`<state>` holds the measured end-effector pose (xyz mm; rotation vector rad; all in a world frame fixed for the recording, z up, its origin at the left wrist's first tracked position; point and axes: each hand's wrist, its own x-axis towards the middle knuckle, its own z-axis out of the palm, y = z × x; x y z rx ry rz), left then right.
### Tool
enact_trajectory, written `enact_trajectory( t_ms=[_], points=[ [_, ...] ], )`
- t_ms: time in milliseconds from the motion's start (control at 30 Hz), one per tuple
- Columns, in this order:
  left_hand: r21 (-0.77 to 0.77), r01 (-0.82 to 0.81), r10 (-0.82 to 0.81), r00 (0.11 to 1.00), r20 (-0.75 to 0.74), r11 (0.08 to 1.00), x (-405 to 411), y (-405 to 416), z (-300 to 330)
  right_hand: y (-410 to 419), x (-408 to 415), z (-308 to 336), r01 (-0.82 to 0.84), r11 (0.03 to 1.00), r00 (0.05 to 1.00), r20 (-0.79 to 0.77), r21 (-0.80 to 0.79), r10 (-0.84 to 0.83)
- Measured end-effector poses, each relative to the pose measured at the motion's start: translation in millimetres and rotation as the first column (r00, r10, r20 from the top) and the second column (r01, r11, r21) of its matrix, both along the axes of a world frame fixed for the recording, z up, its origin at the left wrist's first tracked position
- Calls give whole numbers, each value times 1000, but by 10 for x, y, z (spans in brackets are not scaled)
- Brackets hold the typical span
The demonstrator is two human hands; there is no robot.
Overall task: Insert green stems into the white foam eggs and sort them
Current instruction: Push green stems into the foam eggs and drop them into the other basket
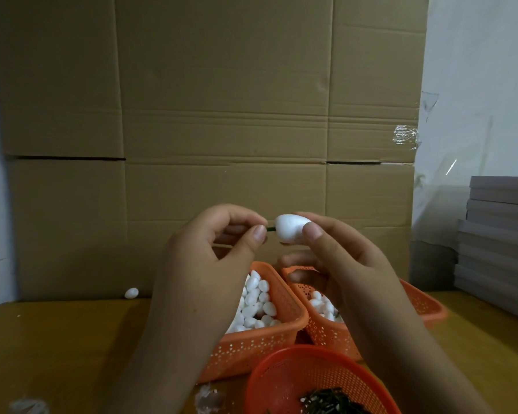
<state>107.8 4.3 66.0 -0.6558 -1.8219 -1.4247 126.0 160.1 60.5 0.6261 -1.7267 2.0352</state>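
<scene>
The left hand (204,252) pinches the thin green stem (271,229); the right hand (338,252) grips the light, crushable foam egg (290,231) by its sides

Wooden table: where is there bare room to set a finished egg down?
Bare wood on the wooden table lies left of the left rectangular orange basket, toward the stray white foam egg. Crowded centre-right: right orange basket, round red basket.
</scene>
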Motion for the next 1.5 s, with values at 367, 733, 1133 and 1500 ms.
enact_trajectory(
  t_ms=[367, 733, 1133, 1500],
  points=[
    [69, -24, 17, 994, 104, 997, -40, -97, -13, 580, -280, -18, 370, 471, 855, -94, 801, -511],
    [135, -44, 36, 997, 67, 990, -1, -133, 47, 766, -607, -288, 377, 165, 715, -173, 912, -677],
    [217, -7, -3, 999, 47, 976, 26, -228, 123, -360, -1294, -527, 16, 101, 934, 21, 995, -356],
    [198, 26, -34, 999, 36, 980, 42, -259, 125, -582, -1759, -796, -253, -65, 862, 194, 965, -468]
  ],
)
